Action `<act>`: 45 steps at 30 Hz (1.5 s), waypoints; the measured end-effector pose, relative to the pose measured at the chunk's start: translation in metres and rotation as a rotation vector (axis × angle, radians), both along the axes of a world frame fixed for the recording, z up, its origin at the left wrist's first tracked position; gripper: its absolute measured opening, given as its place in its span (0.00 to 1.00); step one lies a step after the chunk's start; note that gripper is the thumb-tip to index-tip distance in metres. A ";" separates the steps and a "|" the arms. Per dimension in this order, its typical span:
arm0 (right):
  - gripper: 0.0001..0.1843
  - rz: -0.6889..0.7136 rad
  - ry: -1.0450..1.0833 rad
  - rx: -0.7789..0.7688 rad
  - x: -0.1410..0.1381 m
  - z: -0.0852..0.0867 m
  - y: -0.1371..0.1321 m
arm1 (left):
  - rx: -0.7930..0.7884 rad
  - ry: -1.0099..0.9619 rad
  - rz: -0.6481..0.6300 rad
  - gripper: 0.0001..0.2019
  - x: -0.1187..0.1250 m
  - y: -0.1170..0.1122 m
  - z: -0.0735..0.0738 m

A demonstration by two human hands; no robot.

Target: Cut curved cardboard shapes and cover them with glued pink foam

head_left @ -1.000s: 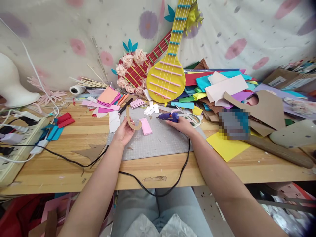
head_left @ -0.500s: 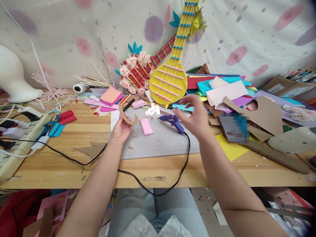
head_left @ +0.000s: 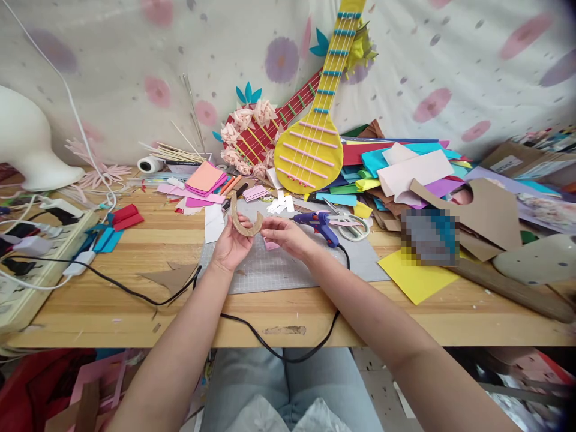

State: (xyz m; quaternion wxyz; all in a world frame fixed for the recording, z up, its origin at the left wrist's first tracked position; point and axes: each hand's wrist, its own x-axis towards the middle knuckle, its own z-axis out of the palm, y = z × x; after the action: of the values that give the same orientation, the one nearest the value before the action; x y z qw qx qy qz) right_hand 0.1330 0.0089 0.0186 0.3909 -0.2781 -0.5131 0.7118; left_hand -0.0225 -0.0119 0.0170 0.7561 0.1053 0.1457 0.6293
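Observation:
My left hand [head_left: 231, 243] holds a curved brown cardboard piece [head_left: 245, 223] above the grey cutting mat [head_left: 288, 267]. The fingers of my right hand [head_left: 285, 231] pinch the right end of the same piece. A pink foam rectangle [head_left: 270, 245] lies on the mat, mostly hidden under my right hand. The blue glue gun [head_left: 319, 223] lies on the mat just right of my right hand, its black cord [head_left: 270, 348] trailing over the table's front edge.
Scissors [head_left: 348, 223] lie beside the glue gun. A yellow craft guitar [head_left: 315, 129] and a red one [head_left: 265, 129] lean at the back. Coloured paper and cardboard [head_left: 414, 171] pile up at right; a power strip [head_left: 31, 252] with cables sits at left.
My right hand let go of the glue gun, swung up and right, then came back left to pinch the cardboard piece. My left hand raised the piece slightly.

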 end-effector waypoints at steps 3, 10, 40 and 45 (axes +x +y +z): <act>0.16 0.036 0.041 0.172 -0.006 -0.003 -0.003 | 0.013 0.010 0.001 0.16 0.003 -0.001 0.000; 0.15 0.004 0.019 0.261 -0.014 -0.007 -0.002 | -0.020 0.093 0.037 0.14 0.004 -0.003 -0.001; 0.20 -0.424 0.109 0.260 -0.002 0.005 -0.001 | 0.123 1.527 0.406 0.02 0.008 0.012 -0.037; 0.21 -0.426 -0.018 0.349 0.001 0.009 0.001 | 0.120 1.500 0.480 0.12 -0.002 0.009 -0.028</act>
State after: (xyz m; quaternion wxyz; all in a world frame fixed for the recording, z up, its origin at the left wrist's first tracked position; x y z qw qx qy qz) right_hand 0.1342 0.0096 0.0281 0.5691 -0.3147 -0.5614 0.5119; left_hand -0.0241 -0.0031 -0.0107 0.2928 0.5078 0.6012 0.5431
